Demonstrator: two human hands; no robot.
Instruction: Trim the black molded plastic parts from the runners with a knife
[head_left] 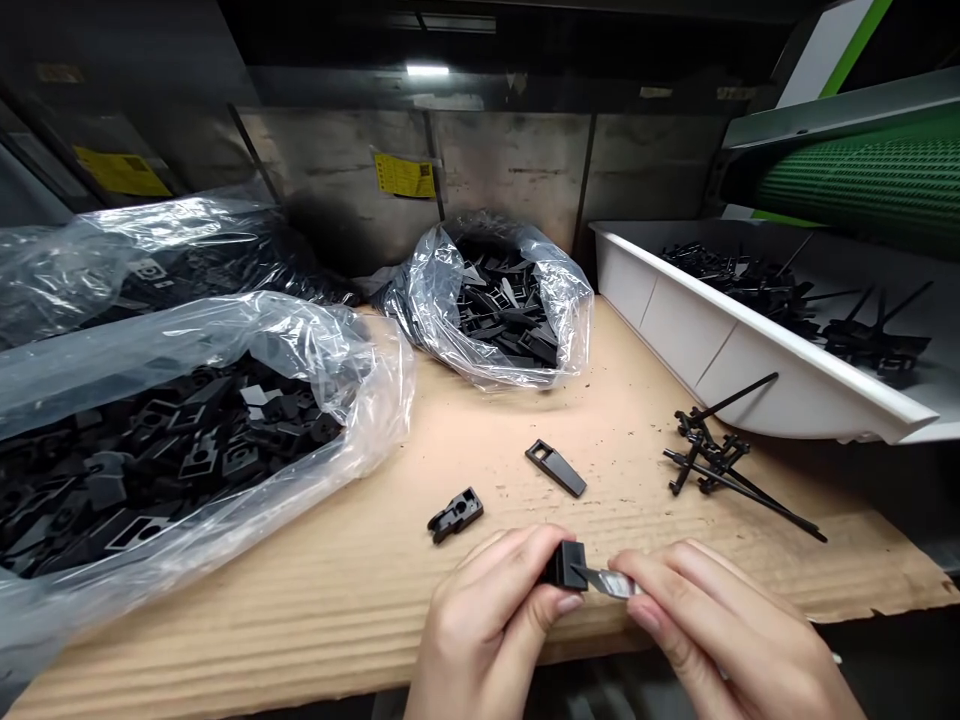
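Observation:
Between thumb and fingers, my left hand (499, 610) grips a small black plastic part (568, 566) near the front edge of the cardboard. My right hand (720, 620) is closed on a thin metal knife blade (611, 583), its handle hidden by the fingers. The blade's pointed tip touches the right end of the part. Just beyond the hands lie two loose pieces: a black jointed plastic piece (456, 514) on the left and a flat black tapered piece with a square hole (556, 467).
Clear plastic bags of black parts stand at the left (375, 400) and at the back (574, 320). Black sprues (712, 455) lie right of centre, beside a white bin (750, 350) holding more. A green conveyor roller (862, 175) overhangs the bin. Cardboard (337, 600) covers the worktop.

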